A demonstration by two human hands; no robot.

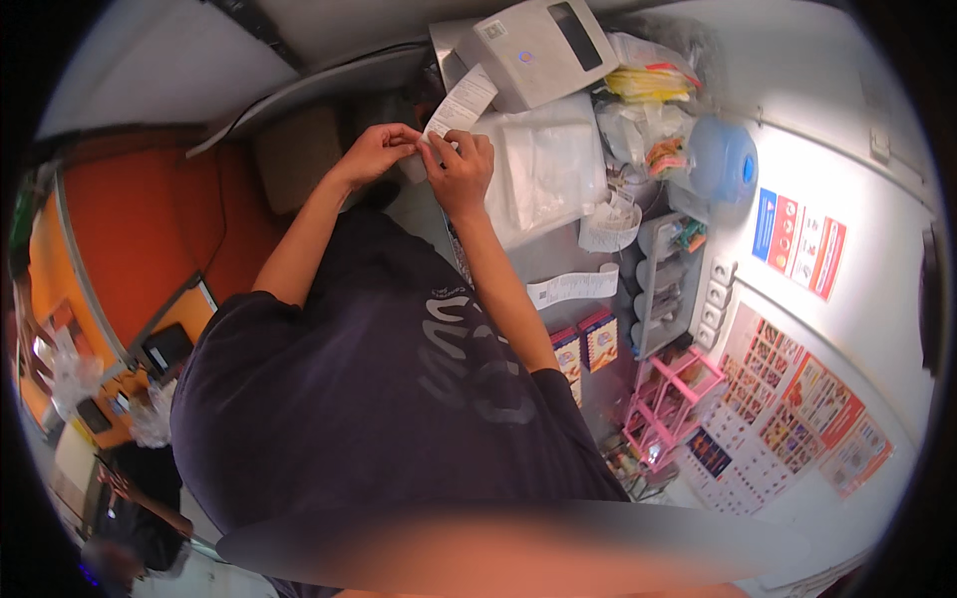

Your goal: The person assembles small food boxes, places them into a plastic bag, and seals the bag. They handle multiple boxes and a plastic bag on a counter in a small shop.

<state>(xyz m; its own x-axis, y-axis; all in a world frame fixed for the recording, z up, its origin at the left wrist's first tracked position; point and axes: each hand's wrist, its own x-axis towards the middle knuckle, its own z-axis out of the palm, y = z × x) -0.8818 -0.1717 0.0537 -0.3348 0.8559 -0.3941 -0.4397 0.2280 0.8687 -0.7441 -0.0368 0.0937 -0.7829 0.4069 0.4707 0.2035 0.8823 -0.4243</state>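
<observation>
A printed paper receipt (461, 105) slants upward from my fingers toward a pale boxy machine (538, 63). Whether its far end touches the machine, I cannot tell. My left hand (380, 153) pinches the receipt's lower end between thumb and fingertips. Right beside it, my right hand (463, 168) grips the same end, thumb below and fingers bent over the paper. Both hands are close together at the edge of the counter. A stack of clear plastic bags (549, 172) lies just right of my right hand.
A curled receipt (609, 224) and a flatter one (574, 286) lie on the metal counter (523, 258). Small printed boxes (600, 340), a grey rack (665, 288), a pink rack (673, 407) and a blue water bottle (721, 161) stand rightward. Another person (138, 501) is at lower left.
</observation>
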